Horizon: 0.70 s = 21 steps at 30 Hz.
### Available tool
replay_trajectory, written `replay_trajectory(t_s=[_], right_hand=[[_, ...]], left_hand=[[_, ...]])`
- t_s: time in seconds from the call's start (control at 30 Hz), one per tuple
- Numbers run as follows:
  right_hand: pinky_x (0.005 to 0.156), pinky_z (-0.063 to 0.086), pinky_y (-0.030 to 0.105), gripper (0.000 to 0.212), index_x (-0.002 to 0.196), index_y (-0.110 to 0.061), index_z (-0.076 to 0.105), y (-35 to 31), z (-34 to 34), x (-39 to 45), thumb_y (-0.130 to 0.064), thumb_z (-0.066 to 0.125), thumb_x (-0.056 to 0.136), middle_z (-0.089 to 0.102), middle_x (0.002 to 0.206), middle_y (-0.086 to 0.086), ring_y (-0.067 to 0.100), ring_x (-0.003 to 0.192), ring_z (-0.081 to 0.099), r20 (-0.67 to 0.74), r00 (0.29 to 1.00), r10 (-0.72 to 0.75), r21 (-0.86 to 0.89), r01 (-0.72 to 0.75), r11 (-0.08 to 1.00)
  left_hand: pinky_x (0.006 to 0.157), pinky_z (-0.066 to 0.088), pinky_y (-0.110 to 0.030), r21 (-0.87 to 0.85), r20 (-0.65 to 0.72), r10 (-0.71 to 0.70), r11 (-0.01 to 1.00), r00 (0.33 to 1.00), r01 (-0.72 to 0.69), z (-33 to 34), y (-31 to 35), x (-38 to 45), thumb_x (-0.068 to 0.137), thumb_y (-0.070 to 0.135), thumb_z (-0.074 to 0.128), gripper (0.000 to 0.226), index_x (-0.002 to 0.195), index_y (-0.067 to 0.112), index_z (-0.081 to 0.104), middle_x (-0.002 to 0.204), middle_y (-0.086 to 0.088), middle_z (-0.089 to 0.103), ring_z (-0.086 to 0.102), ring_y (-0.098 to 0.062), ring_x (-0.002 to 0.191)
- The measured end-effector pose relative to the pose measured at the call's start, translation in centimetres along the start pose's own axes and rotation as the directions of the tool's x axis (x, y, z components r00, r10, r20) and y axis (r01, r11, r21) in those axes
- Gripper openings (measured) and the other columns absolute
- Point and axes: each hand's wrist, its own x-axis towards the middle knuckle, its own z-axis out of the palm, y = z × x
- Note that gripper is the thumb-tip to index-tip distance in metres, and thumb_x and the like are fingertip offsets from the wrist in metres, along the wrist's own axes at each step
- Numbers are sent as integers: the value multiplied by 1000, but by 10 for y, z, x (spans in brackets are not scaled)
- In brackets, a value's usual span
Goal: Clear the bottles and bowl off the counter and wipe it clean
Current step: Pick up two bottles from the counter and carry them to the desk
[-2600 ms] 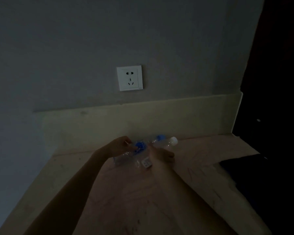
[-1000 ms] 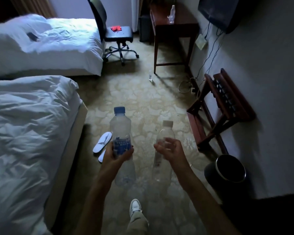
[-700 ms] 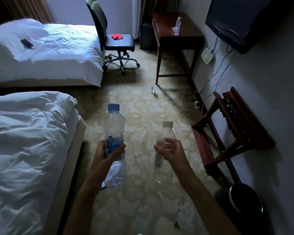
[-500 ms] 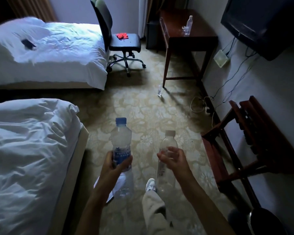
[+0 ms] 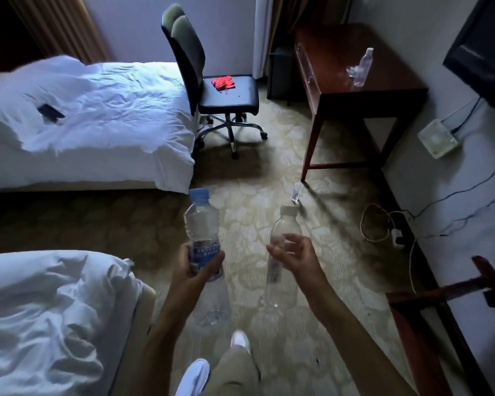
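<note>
My left hand grips a clear bottle with a blue cap and blue label, held upright at waist height. A second clear bottle with a white cap stands upright in my right hand, fingers curled round its middle. Both bottles hang over patterned carpet, about a hand's width apart. The counter and the bowl are out of view. Another clear bottle stands on a dark wooden desk at the far right.
Two white beds lie to the left, one near and one far. An office chair carries a red cloth. A small bottle stands on the carpet by the desk leg. Cables run along the right wall. A wooden rack is at the right.
I turned away from the dim counter with a bottle in each hand and have walked forward into the room; the desk and chair are nearer, and the bin has left view.
</note>
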Motion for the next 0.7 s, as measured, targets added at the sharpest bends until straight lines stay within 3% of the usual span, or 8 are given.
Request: replay_trajectory(t_s=[0.13, 0.2, 0.27, 0.37, 0.43, 0.53, 0.63, 0.7], right_hand=[[88, 50, 27, 51, 116, -28, 49, -2, 11, 114, -35, 80, 76, 59, 119, -1, 9, 107, 60, -39, 998, 56, -21, -57, 998], [82, 49, 21, 52, 119, -25, 48, -18, 14, 174, -31, 78, 78, 59, 119, -1, 7, 106, 59, -89, 994, 66, -35, -69, 997], [76, 45, 16, 52, 121, -23, 47, -50, 12, 231, -29, 77, 79, 60, 117, -3, 5, 104, 59, -147, 988, 49, -39, -56, 998], [69, 43, 14, 50, 120, -24, 46, -111, 2, 317, -29, 76, 80, 60, 110, -10, 0, 99, 59, -206, 979, -13, -53, 2, 999], [68, 44, 14, 49, 119, -25, 47, -146, -7, 364, -28, 76, 79, 62, 109, -9, -3, 94, 61, -255, 966, -38, -6, 38, 999], [73, 47, 19, 62, 118, -21, 51, -174, -19, 436, -38, 82, 67, 67, 111, -1, 6, 96, 67, -326, 945, -36, 74, 64, 995], [76, 47, 22, 91, 116, -23, 53, -174, -33, 518, -60, 88, 40, 69, 112, 2, 11, 98, 67, -394, 919, 21, 144, 39, 989], [76, 45, 23, 79, 117, -20, 51, -175, -41, 575, -48, 89, 54, 68, 111, 3, 11, 98, 66, -404, 914, 45, 160, 22, 987]], left_hand=[[70, 59, -21, -23, 38, -48, 999, 998, 49, 10, 1, 125, 64, 49, 81, 69, 118, 19, 52, 108, -4, 67, 70, -14, 92], [76, 60, -27, -32, 72, -57, 998, 996, 59, 15, 8, 198, 67, 43, 78, 63, 119, 20, 51, 110, -6, 67, 69, -20, 98], [80, 59, -31, -12, 129, -51, 999, 990, 53, 22, 30, 271, 67, 47, 80, 64, 118, 22, 52, 110, -4, 67, 69, -20, 99], [79, 60, -34, 31, 224, 5, 999, 975, -13, 38, 78, 377, 48, 68, 79, 85, 115, 24, 52, 106, -3, 68, 70, -17, 93], [74, 59, -28, 54, 313, 44, 997, 949, -64, 55, 111, 437, 45, 74, 77, 89, 115, 26, 50, 102, 1, 67, 70, -12, 89], [69, 55, -19, 0, 439, 84, 996, 894, -93, 89, 147, 517, 54, 63, 79, 88, 121, 16, 47, 103, -1, 64, 69, -4, 86], [68, 55, -18, 12, 487, 76, 995, 870, -94, 127, 153, 597, 70, 32, 75, 63, 122, 7, 50, 106, -10, 64, 69, -4, 84], [69, 56, -21, 17, 477, 60, 997, 877, -77, 152, 149, 654, 72, 20, 76, 53, 119, 6, 55, 107, -16, 66, 70, -9, 84]])
